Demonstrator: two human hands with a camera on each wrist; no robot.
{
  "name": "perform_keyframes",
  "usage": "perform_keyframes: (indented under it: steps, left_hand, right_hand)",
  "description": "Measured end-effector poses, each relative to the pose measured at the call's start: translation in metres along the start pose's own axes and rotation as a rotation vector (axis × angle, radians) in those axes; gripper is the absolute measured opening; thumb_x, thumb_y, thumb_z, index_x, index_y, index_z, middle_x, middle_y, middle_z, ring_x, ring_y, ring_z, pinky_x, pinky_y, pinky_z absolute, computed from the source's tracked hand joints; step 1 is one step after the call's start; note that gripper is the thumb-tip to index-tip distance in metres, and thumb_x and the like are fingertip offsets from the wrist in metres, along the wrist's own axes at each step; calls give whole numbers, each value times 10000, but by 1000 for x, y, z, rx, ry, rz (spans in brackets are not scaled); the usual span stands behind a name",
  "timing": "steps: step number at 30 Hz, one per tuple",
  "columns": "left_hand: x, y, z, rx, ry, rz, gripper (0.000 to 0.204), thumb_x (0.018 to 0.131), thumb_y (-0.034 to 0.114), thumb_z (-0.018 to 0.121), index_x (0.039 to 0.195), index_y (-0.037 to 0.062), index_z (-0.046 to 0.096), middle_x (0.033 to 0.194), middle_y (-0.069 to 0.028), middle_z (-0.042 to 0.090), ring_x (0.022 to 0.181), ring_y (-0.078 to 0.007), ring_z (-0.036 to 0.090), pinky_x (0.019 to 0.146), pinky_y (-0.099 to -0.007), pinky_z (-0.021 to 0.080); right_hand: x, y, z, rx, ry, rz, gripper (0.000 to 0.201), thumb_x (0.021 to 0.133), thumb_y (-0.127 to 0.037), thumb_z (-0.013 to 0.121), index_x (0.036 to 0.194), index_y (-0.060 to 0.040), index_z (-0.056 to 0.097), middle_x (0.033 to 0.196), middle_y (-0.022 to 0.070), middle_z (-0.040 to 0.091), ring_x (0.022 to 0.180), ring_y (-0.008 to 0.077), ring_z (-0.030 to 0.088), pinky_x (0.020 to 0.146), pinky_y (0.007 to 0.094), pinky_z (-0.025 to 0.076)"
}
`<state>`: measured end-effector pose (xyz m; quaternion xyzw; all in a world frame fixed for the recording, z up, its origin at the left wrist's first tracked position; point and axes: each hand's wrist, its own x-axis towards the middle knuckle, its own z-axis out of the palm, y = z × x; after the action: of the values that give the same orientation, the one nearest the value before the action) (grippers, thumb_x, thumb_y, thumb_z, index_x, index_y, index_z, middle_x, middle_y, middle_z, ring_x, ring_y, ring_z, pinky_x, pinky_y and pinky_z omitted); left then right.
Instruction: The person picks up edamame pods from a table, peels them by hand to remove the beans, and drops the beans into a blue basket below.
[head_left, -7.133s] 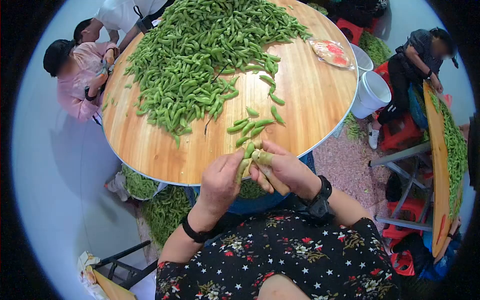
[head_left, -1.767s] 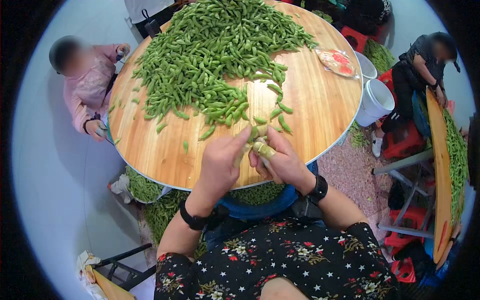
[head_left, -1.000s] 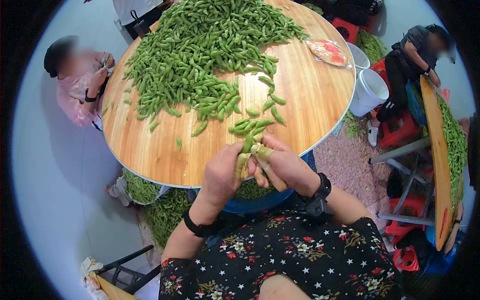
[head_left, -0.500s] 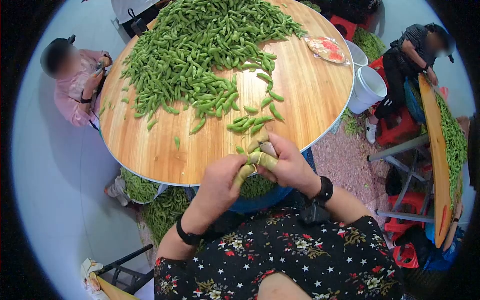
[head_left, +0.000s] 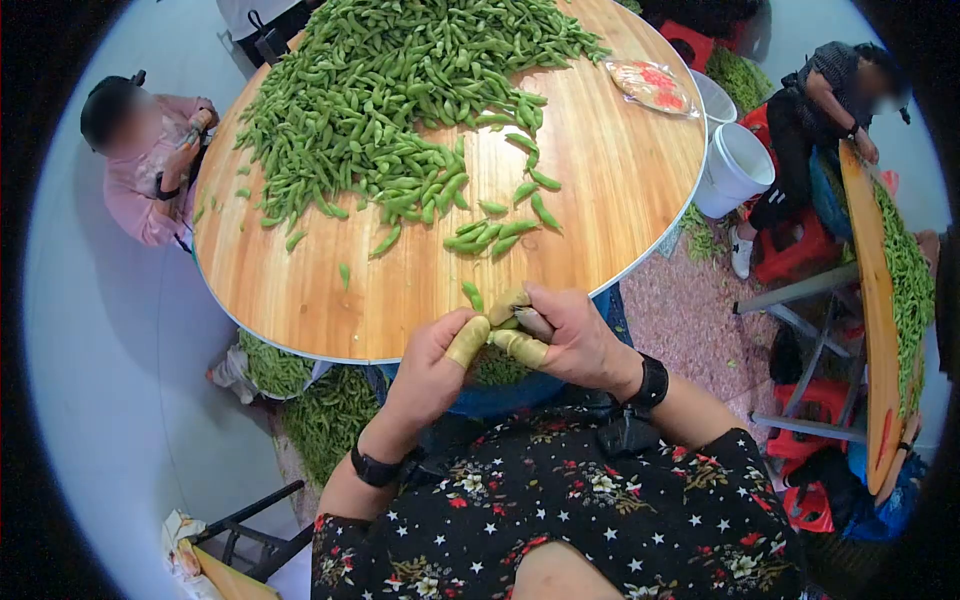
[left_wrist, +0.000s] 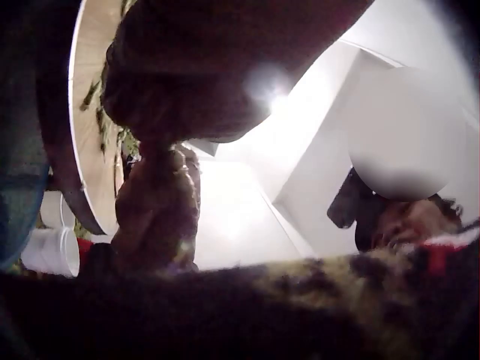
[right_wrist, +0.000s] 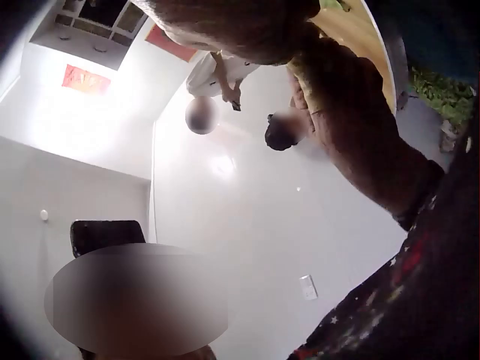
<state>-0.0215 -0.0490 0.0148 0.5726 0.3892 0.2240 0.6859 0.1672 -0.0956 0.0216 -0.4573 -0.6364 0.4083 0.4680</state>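
Observation:
In the head view my left hand point(head_left: 430, 375) pinches a green soybean pod point(head_left: 507, 323), mostly hidden by fingers. Yellow-green tape wraps its thumb. My right hand point(head_left: 585, 345), also with taped fingers, grips a small grey metal clipper point(head_left: 533, 321) close against that pod. Another soybean pod point(head_left: 472, 295) shows just beyond the left fingertips. Both hands meet at the near rim of the round wooden table point(head_left: 600, 200). Each wrist view shows the hands dark and close together, with the pod hidden.
A large heap of soybean pods point(head_left: 380, 110) covers the table's far side. A small group of pods point(head_left: 485, 237) lies before the hands. A clear bag point(head_left: 652, 87) sits at right; white buckets point(head_left: 738, 170) stand beyond. Below the hands is a blue tub point(head_left: 500, 398). Other people sit nearby.
The pod that stood upright between the fingers a second ago is no longer seen there. The right hand has turned, bringing the grey clipper into sight, and both hands have drawn slightly towards the body.

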Motion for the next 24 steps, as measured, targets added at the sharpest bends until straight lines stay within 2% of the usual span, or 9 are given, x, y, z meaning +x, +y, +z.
perform_keyframes:
  steps: [1,3,4,5,8,12,14,17,24]
  left_hand:
    - [-1,2,3,3,-2,-1,145,939,138,535,949,9,602,673,-27,547,568,-138,504,513,-266,381]
    - [-3,9,9,648,85,509,119,900,87,541,950,-11,587,724,-145,585,657,-309,576,586,-360,441]
    - [-7,14,13,706,92,499,151,861,50,548,985,-33,571,830,-227,590,785,-424,571,674,-432,462]
    - [-8,11,16,707,89,496,151,861,50,548,985,-33,571,830,-227,590,785,-424,571,674,-432,462]
    - [-10,3,20,790,129,559,178,863,50,548,1016,-41,559,874,-219,602,809,-412,581,694,-418,472]
    - [-12,4,10,684,44,429,208,868,44,542,1059,-36,559,928,-223,607,856,-389,601,733,-389,483]
    - [-13,7,6,636,1,377,214,871,45,542,1070,-32,564,935,-215,612,866,-372,611,741,-376,485]
    - [-15,11,6,558,-60,302,217,880,54,548,1083,-18,579,909,-186,626,826,-325,626,727,-354,487]
    - [-9,-3,6,496,123,215,152,898,63,575,1028,-3,620,728,-66,621,606,-118,575,560,-263,454]
  right_hand:
    - [0,2,-1,-72,13,-32,140,826,-77,640,928,-16,567,715,105,555,620,213,550,585,335,450]
    - [0,4,-2,-143,28,-64,154,811,-65,639,928,-7,558,744,141,560,630,270,563,593,361,458]
    - [0,4,0,-205,52,-100,163,793,-50,627,927,-3,546,768,161,553,666,315,565,604,376,461]
    - [0,5,2,-266,75,-137,175,776,-35,615,927,2,534,792,181,546,702,360,568,616,391,464]
    - [2,18,11,-330,103,-256,179,766,-24,583,930,8,520,814,197,533,741,387,565,633,404,464]
    - [-1,22,12,-329,80,-210,170,771,-27,559,932,4,516,821,212,536,769,406,563,651,402,467]
    - [-1,22,9,-224,58,-164,203,784,8,553,985,11,528,795,177,581,714,314,607,638,354,477]
    - [2,22,5,-76,20,22,193,810,-20,553,1001,8,534,798,166,610,716,289,621,642,344,482]
    - [6,21,7,-262,93,-14,203,841,-54,570,1038,-5,556,809,123,632,713,201,624,647,320,485]
